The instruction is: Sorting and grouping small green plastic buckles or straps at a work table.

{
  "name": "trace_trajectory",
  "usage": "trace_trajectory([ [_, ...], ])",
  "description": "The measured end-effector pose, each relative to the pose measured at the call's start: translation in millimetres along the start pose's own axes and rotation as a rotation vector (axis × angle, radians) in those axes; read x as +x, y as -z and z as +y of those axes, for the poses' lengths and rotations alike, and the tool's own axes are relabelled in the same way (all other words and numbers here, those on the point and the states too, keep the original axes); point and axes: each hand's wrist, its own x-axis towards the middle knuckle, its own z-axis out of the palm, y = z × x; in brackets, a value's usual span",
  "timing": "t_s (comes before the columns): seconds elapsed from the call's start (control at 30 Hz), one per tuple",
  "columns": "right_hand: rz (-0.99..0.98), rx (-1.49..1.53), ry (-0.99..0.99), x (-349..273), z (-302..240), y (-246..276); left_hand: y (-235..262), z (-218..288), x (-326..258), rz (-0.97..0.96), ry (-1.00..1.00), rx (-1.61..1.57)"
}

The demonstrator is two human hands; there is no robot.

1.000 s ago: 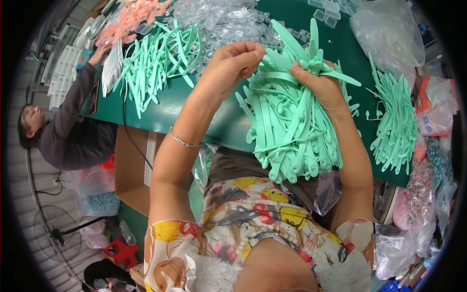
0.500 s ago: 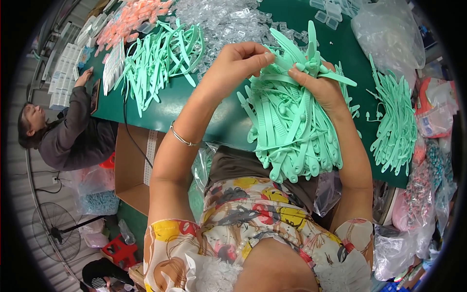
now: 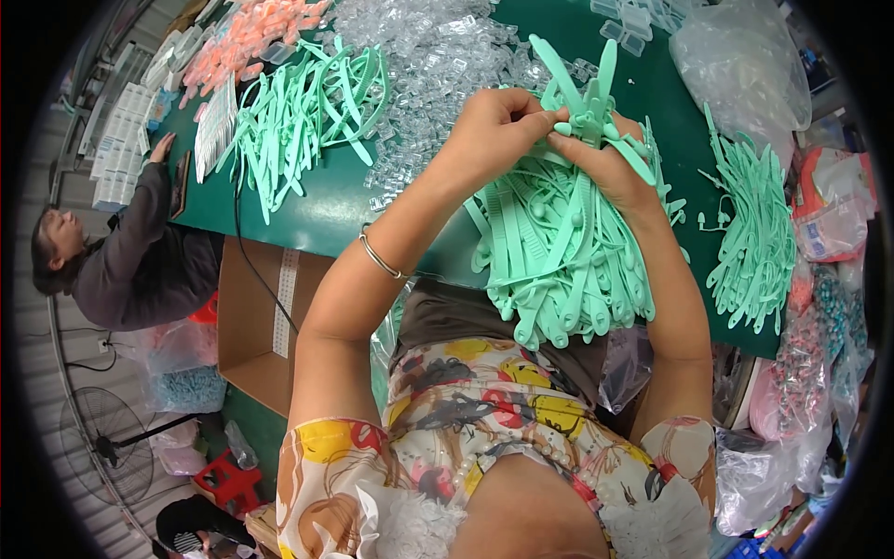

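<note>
A thick pile of mint-green flexible straps [image 3: 568, 252], some ribbed and some with small knobs, lies at the near edge of the table in front of me. Over its far end my right hand [image 3: 615, 168] grips several mint-green straps [image 3: 589, 107], whose ends fan out upward and to the right. My left hand [image 3: 503, 130] is closed in a pinch against these straps, fingertips almost meeting the right thumb. Exactly which strap part sits in the left fingertips is hidden.
More mint-green straps lie in a left pile [image 3: 298, 121] and a right pile [image 3: 754, 224]. Clear plastic pieces [image 3: 428, 84] and orange pieces [image 3: 247, 47] are heaped at the back. A cardboard box [image 3: 256, 335] stands below the table edge. A co-worker [image 3: 140, 252] sits at left.
My left hand has moved right, closer to my right hand, and its pinch now meets the held straps near the right thumb. Those straps have turned and stand more upright.
</note>
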Motion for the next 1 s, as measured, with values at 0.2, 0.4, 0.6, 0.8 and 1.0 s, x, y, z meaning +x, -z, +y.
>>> trace_trajectory([
  [0.2,0.019,0.003,-0.090,-1.1,-5.1,-2.3,-1.1,-14.8,-6.6,0.140,-0.047,-0.312],
  [0.4,0.022,-0.049,-0.089,-1.0,-5.4,-0.1,0.8,-13.8,-6.5,0.219,-0.058,-0.476],
  [0.6,0.026,0.080,-0.052,-0.6,-1.8,1.3,23.8,-37.7,9.7,0.193,0.010,-0.202],
  [0.8,-0.059,-0.039,-0.025,-0.5,-7.2,2.3,10.5,-9.4,7.5,0.248,-0.172,-0.123],
  [1.0,-0.122,-0.070,0.007,0.5,-5.8,4.3,7.7,-2.7,19.8,-0.060,0.143,-0.645],
])
